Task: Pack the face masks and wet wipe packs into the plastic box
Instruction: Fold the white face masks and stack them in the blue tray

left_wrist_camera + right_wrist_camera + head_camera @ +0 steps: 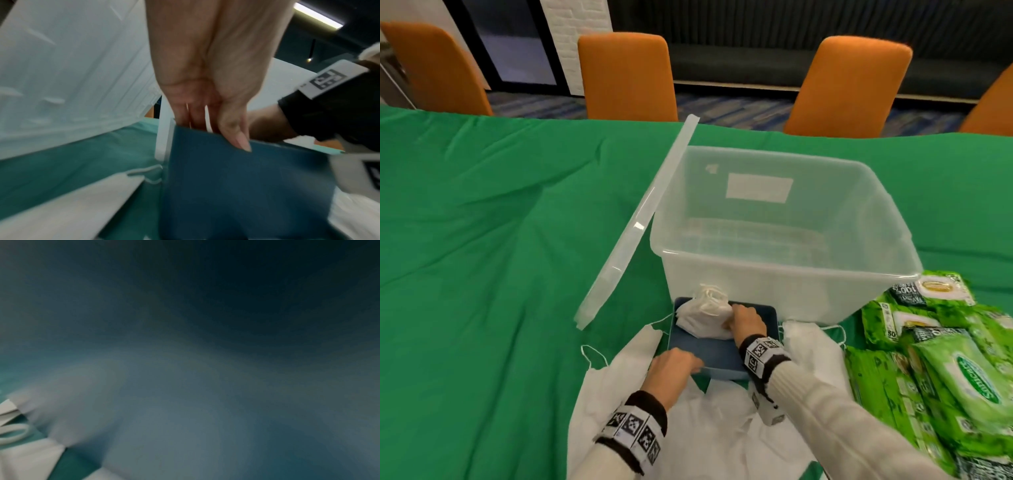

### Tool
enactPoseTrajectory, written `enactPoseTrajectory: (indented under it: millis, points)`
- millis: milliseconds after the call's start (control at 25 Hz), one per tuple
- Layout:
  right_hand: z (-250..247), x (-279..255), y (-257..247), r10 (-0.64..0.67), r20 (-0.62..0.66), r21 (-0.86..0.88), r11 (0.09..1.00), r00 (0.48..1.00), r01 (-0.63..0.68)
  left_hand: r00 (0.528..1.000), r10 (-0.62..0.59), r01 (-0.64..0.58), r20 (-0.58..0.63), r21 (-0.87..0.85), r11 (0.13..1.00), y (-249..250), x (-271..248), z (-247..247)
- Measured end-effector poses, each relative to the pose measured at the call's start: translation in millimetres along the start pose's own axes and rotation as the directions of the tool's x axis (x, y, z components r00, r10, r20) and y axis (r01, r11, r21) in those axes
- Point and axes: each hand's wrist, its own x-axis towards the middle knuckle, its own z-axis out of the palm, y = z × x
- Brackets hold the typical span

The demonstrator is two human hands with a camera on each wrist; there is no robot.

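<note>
A clear plastic box [784,270] stands open on the green cloth. In front of it sits a blue cardboard box [709,353], and inside that lies a bundle of white face masks [705,317]. My right hand [744,320] reaches into the blue box and grips the bundle. My left hand [676,366] holds the blue box's near left wall [226,170], fingers inside and thumb [236,134] outside. More white masks [722,421] lie flat under my arms. Green wet wipe packs [945,356] are piled at the right. The right wrist view is dark and blurred.
The clear lid [637,226] leans against the plastic box's left side. Orange chairs [626,77] stand behind the table's far edge. Green cloth [482,240] covers the whole left half of the table.
</note>
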Motion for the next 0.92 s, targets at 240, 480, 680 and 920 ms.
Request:
enactPoseTrajectory:
  millis: [240, 480, 680, 920]
  points:
    - [-2.7, -5.2, 3.6, 0.04, 0.017, -0.008, 0.999, 0.999, -0.04, 0.737, -0.339, -0.009, -0.584, -0.51, 0.86, -19.2, 12.2, -39.5]
    - [-5.5, -7.2, 19.8, 0.081, 0.03, 0.002, 0.997, 0.996, -0.081, 0.838, -0.386, 0.252, -0.385, -0.355, 0.9, -28.0, 52.9, -47.7]
    - [-1.5, -9.4, 18.3, 0.124, 0.037, 0.092, 0.988, 0.992, -0.127, 0.901, -0.356, 0.231, -0.246, -0.422, 0.877, -31.1, 64.5, -31.1]
    - [7.8, -10.2, 18.9, 0.121, 0.041, 0.124, 0.984, 0.992, -0.125, 0.867, -0.34, 0.262, -0.364, -0.248, 0.933, -31.5, 64.5, -36.1]
